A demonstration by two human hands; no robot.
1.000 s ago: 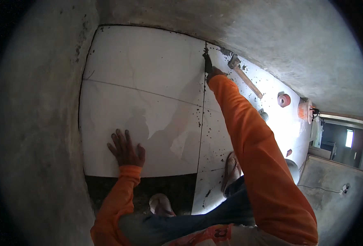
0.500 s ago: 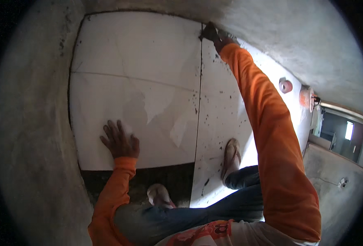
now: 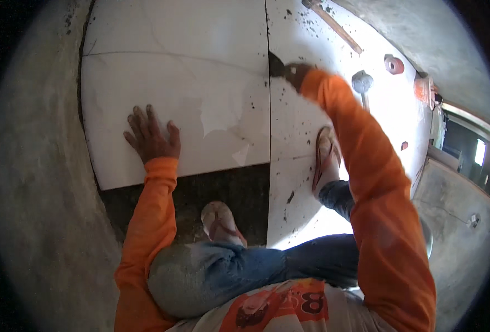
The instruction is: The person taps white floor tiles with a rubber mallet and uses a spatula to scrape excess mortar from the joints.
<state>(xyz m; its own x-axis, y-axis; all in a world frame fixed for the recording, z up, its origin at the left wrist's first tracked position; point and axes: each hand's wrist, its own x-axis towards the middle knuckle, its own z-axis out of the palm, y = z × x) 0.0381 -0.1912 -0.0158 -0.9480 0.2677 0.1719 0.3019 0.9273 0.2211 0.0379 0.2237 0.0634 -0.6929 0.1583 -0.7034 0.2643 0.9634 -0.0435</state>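
Observation:
My left hand (image 3: pixel 154 135) lies flat with fingers spread on a large white floor tile (image 3: pixel 145 83). My right hand (image 3: pixel 297 75) grips a trowel (image 3: pixel 276 65) with a dark flat blade. The blade's edge meets the narrow dark joint (image 3: pixel 269 110) between that tile and the white tiles (image 3: pixel 289 133) on the right. Most of the trowel's handle is hidden in my fist. Dark crumbs lie scattered along the joint.
A wooden-handled tool (image 3: pixel 336 27), a grey-headed mallet (image 3: pixel 362 82), a reddish roll-shaped object (image 3: pixel 393 65) and an orange bucket (image 3: pixel 423 91) stand or lie at right. Dark bare floor (image 3: pixel 234 185) borders the tile's near edge. Grey walls (image 3: pixel 29 166) rise at both sides.
My right hand has drawn the trowel back toward me along the joint from near the far wall. My left hand stays flat on the tile. More tools now show at right.

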